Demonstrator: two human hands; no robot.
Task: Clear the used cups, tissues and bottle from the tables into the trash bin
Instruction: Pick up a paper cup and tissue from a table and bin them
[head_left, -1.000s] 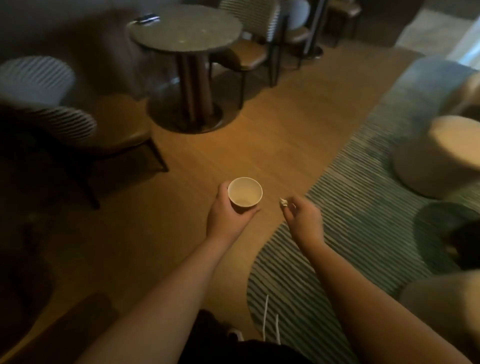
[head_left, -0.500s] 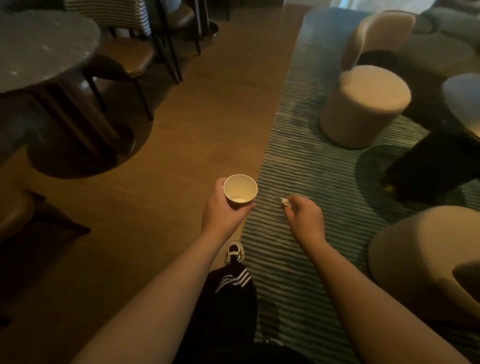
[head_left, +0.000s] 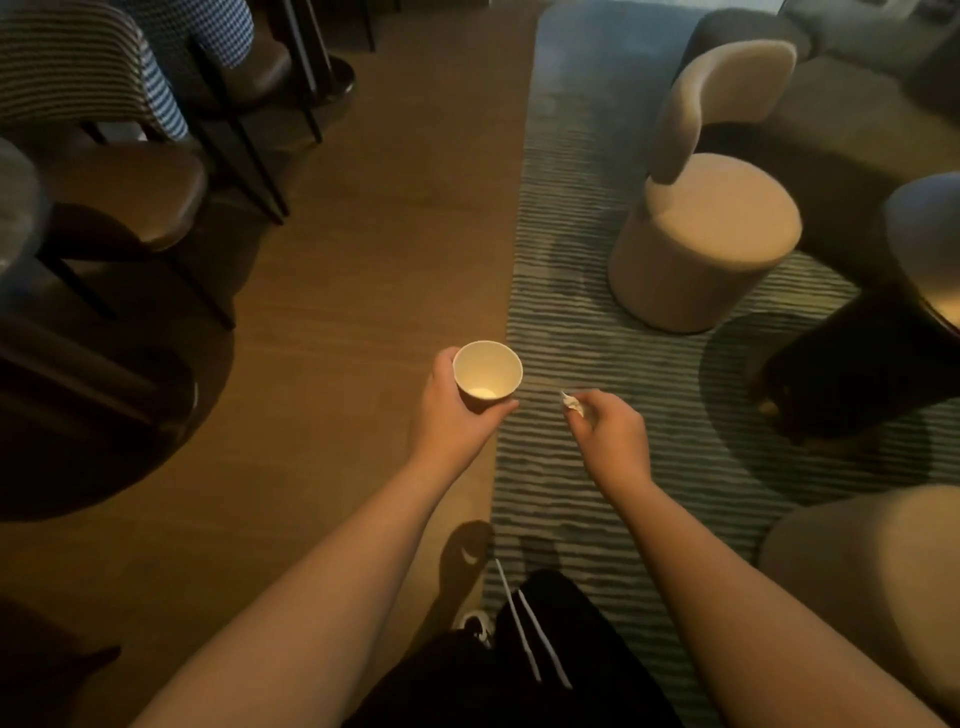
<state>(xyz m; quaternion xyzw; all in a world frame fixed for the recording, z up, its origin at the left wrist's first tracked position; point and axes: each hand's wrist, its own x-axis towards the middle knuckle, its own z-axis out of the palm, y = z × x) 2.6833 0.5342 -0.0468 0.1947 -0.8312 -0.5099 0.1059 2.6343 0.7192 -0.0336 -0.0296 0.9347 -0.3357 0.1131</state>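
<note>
My left hand (head_left: 451, 415) holds a white paper cup (head_left: 487, 375) upright in front of me, fingers wrapped around its side; its inside looks empty apart from a pale patch at the bottom. My right hand (head_left: 608, 434) is closed on a small crumpled white tissue (head_left: 572, 404), which pokes out between thumb and fingers. Both hands hover above the line where the wooden floor meets a striped rug. No trash bin or bottle is in view.
Dark chairs (head_left: 130, 187) and a round table base (head_left: 93, 415) stand on the left. A beige round stool with a curved back (head_left: 706, 234) sits on the striped rug (head_left: 587, 322), a dark table (head_left: 883, 353) and another beige seat (head_left: 872, 582) on the right. Wooden floor (head_left: 395, 208) runs ahead between them.
The view has swung right and forward: the round table slid off to the left and the beige stool came closer. Both hands keep their hold on cup and tissue.
</note>
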